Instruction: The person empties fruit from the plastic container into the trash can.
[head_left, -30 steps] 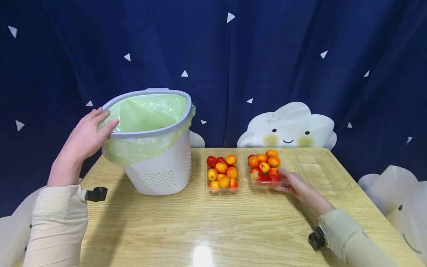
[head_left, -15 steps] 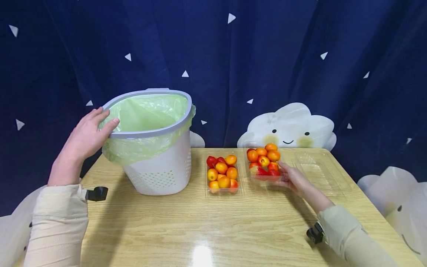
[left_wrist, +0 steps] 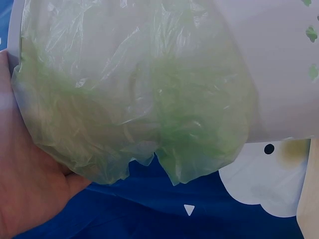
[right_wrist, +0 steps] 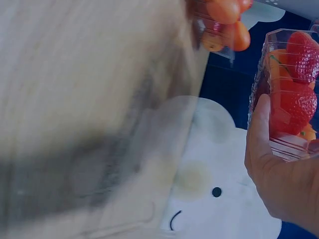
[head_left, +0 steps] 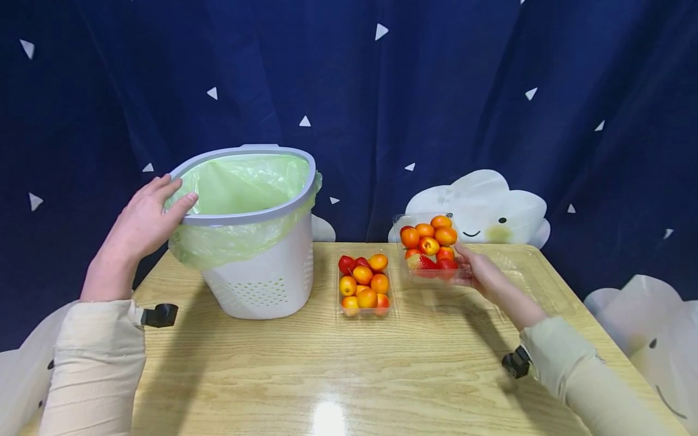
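My left hand (head_left: 143,221) holds the left rim of a white trash bin (head_left: 256,290), with its fingertips and thumb over the edge. A pale green liner bag (left_wrist: 199,104) hangs over the outside of the bin, close to my palm in the left wrist view. My right hand (head_left: 482,272) grips the right side of a clear plastic fruit box (head_left: 428,245), raised above the table and tilted. Strawberries (right_wrist: 294,107) and small orange fruits show inside; the thumb lies along the box wall. A second clear box of similar fruit (head_left: 363,283) stands on the table between bin and right hand.
A clear plastic tray or lid (head_left: 523,272) lies at the table's right rear, partly behind my right hand. The wooden table (head_left: 305,369) ends at a dark blue curtain (head_left: 349,91) with white triangles and clouds.
My right hand has lifted the fruit box off the table, up and slightly to the left. The left hand stays on the bin's rim, and the second fruit box has not moved.
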